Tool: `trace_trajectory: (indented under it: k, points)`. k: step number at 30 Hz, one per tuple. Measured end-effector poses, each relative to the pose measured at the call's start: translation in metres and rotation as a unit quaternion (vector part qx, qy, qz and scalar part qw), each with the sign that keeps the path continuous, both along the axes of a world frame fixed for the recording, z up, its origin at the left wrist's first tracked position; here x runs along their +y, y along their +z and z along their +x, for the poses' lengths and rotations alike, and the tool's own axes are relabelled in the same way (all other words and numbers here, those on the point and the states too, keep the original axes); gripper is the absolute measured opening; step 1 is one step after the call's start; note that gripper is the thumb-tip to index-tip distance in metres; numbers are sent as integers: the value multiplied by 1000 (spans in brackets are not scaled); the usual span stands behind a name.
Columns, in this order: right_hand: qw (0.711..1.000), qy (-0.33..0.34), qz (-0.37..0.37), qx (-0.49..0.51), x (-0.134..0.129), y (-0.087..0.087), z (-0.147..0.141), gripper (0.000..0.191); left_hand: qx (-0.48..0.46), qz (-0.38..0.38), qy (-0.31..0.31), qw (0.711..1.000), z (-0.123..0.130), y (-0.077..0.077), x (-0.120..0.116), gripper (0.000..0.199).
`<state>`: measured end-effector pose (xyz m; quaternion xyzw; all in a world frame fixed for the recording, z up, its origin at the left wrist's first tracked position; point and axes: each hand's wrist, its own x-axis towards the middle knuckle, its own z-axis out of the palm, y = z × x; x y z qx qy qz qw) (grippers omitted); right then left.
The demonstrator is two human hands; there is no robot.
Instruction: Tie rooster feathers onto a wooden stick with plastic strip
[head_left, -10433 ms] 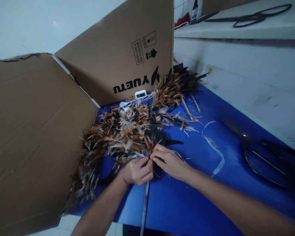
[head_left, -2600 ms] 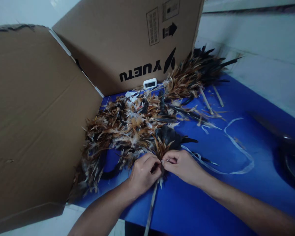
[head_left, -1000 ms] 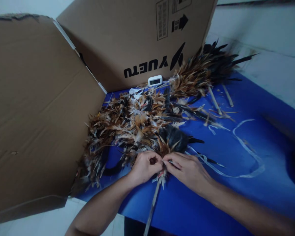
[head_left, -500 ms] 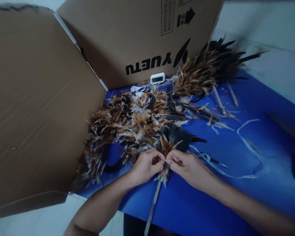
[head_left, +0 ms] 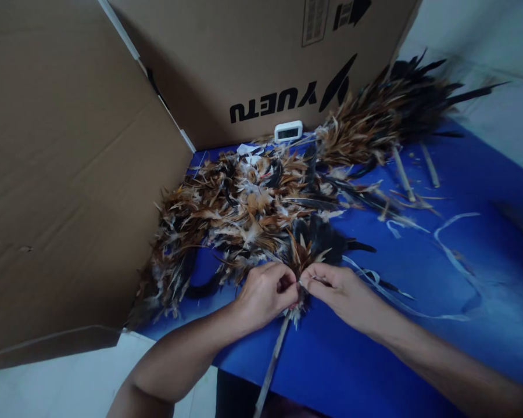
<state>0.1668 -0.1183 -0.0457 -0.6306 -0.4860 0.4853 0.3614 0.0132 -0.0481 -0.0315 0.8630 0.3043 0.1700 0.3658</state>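
In the head view a wooden stick [head_left: 272,363] slants up from the lower edge, with a bundle of black and brown feathers [head_left: 318,241] around its upper end. My left hand [head_left: 268,293] is closed in a pinch at the left of the feather bases. From the right my right hand [head_left: 337,290] pinches too, its fingertips almost touching the left ones. A bit of thin white plastic string shows between the fingertips. More of the plastic string [head_left: 455,261] trails in a loop over the blue table to the right. My fingers partly hide the binding spot.
Loose brown and black feathers [head_left: 244,215] heap beyond my hands. Finished-looking feather dusters [head_left: 375,116] with stick handles [head_left: 404,174] lie at the back right of the blue table [head_left: 375,371]. A small white digital timer [head_left: 288,132] stands against tall cardboard [head_left: 192,64].
The view has shifted slightly, so the table's things sit a little farther right. Both hands stay pinched at the feather bases, the left turned slightly.
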Motion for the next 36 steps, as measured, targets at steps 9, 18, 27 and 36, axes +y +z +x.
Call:
trace_trajectory:
  k: [9, 18, 27, 36]
  points:
    - [1000, -19, 8, 11, 0, 0, -2, 15, -8, 44, 13, 999, 2, -1, -5, 8]
    - [999, -31, 5, 20, 0, -2, -3, 14, -22, 109, 4, 994, -2, -9, -6, 10]
    - [999, -25, 5, 29, 0, -3, -3, 14, 5, 76, -3, 997, -2, -7, -5, 13]
    - [999, -33, 11, 20, -1, -1, -3, 14, 5, 69, -4, 998, -3, -9, -6, 15]
